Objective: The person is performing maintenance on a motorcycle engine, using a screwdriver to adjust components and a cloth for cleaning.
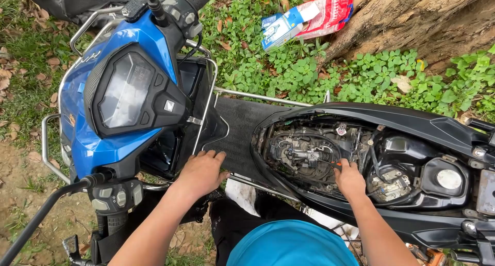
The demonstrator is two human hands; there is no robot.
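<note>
I'm mid-job inside the open engine bay (314, 152) of the scooter (139, 90), seat off, working at the engine parts there. My right hand (349, 179) is curled at the bay's near rim, fingers (341, 165) closed round a small orange-tipped tool (335, 164) that points at the metal carburettor block (304, 155). My left hand (202, 172) lies flat, fingers spread and holding nothing, braced on the ribbed black footboard (237, 132).

Next move, I judge: a fine nudge of the tool tip into the block, wrist only.

Room is tight. Hoses and wires crowd the block, and the bay's black rim boxes the hand in. The fuel cap (449, 179) sits well apart to the right. Weeds (289, 70) lie beyond the far side.
</note>
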